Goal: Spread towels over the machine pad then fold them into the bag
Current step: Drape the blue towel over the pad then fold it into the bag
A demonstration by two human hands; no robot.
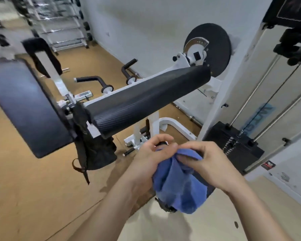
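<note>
A bunched blue towel hangs in front of me, low and right of centre. My left hand grips its upper left edge with curled fingers. My right hand pinches the top of the cloth from the right. The long black roller pad of the white gym machine runs across the middle of the view, above and beyond both hands, with nothing on it. A black bag with loose straps hangs from the machine at the pad's left end.
A flat black seat pad sits at the left. Black handles stick up behind the roller. A round black disc is on the machine's right side. A weight stack with cables stands right. Dumbbell racks line the far wall.
</note>
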